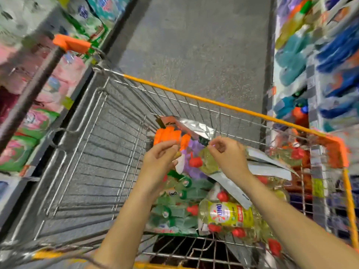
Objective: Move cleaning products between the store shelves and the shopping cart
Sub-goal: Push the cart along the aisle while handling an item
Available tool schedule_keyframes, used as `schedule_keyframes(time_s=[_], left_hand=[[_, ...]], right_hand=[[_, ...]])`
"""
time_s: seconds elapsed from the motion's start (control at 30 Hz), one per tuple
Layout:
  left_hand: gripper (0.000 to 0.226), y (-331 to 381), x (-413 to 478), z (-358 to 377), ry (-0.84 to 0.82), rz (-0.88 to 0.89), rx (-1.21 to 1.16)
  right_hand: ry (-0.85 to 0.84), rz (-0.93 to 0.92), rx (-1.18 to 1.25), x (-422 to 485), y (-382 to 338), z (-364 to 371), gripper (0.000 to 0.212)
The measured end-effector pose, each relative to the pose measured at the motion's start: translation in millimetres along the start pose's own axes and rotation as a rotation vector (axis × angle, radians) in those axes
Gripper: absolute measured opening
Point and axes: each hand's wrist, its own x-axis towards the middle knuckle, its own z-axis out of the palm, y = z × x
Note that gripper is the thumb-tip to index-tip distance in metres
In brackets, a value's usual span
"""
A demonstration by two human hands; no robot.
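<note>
Both my hands are over the wire shopping cart [194, 96] with its orange rim. My left hand [159, 158] pinches one top corner of a yellow-green refill pouch [208, 162] with a red cap, and my right hand [227, 152] pinches the other corner. The pouch hangs just above the pile in the cart. Below lie green refill pouches [174, 202], a yellow OMO pouch [229, 212] with red caps, a purple pouch [191, 152] and orange-capped items [167, 135].
Shelves of detergent bags [38, 121] line the left side; the cart's black handle bar [31, 94] with an orange end runs past them. Blurred shelves of blue and teal bottles [320, 61] stand on the right. Grey aisle floor [194, 35] stretches ahead. The cart's left half shows bare wire.
</note>
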Motion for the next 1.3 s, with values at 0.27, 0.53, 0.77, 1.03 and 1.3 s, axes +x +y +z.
schedule_keyframes(time_s=[0.27, 0.53, 0.77, 1.03, 1.3], left_hand=[[0.013, -33.2, 25.2, -21.0, 0.045, -0.082, 0.062], [0.013, -45.9, 26.4, -20.9, 0.017, -0.096, 0.063], [0.014, -47.7, 19.7, -20.1, 0.018, -0.113, 0.081], [0.065, -45.2, 22.7, 1.2, 0.060, -0.135, 0.001], [0.110, -67.8, 28.1, 14.1, -0.238, -0.572, -0.135]], right_hand=[[-0.106, 0.066, -0.603, 52.7, 38.7, 49.5, 0.040], [-0.021, 0.009, -0.700, 64.0, 55.4, 63.1, 0.037], [0.239, -0.124, -0.205, 52.4, 32.5, 52.4, 0.031], [0.258, 0.089, 0.305, -19.9, -0.5, -9.4, 0.030], [-0.017, 0.234, 0.657, -108.4, -15.1, -57.8, 0.018]])
